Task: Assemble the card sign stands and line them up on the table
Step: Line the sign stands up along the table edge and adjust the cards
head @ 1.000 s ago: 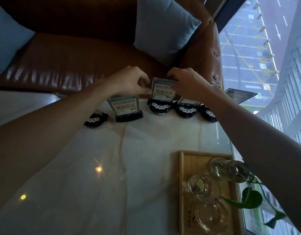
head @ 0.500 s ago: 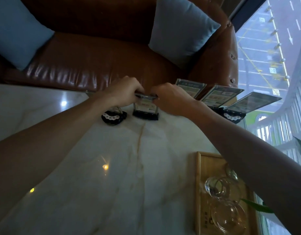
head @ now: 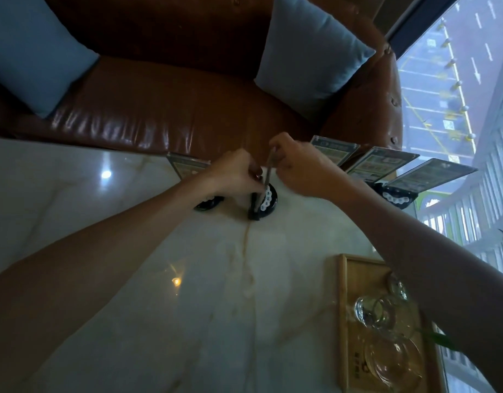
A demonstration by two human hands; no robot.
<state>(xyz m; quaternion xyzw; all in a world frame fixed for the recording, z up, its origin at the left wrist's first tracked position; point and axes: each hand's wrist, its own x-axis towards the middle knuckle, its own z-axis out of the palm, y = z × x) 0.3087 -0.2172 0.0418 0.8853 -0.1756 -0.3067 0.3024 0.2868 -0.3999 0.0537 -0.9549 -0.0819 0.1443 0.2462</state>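
Note:
Both hands meet at the far edge of the marble table (head: 148, 293). My left hand (head: 233, 173) and my right hand (head: 300, 165) pinch a clear card sign panel (head: 268, 173), seen edge-on and standing in its round black base (head: 266, 202). Left of it, another card sign (head: 186, 165) rises behind my left wrist, with a round black base (head: 207, 204) half hidden under the arm. To the right, three assembled card signs (head: 382, 163) lean in a row, the last on a black base (head: 398, 198).
A brown leather sofa (head: 165, 120) with two blue cushions (head: 307, 55) runs along the table's far edge. A wooden tray (head: 346, 321) with glass cups sits at the near right beside a green plant leaf (head: 440, 340). A window (head: 457, 89) fills the right side.
The sign panel held by both hands has turned from facing me to edge-on. The view has shifted, so the signs on the right now show clear of my right hand.

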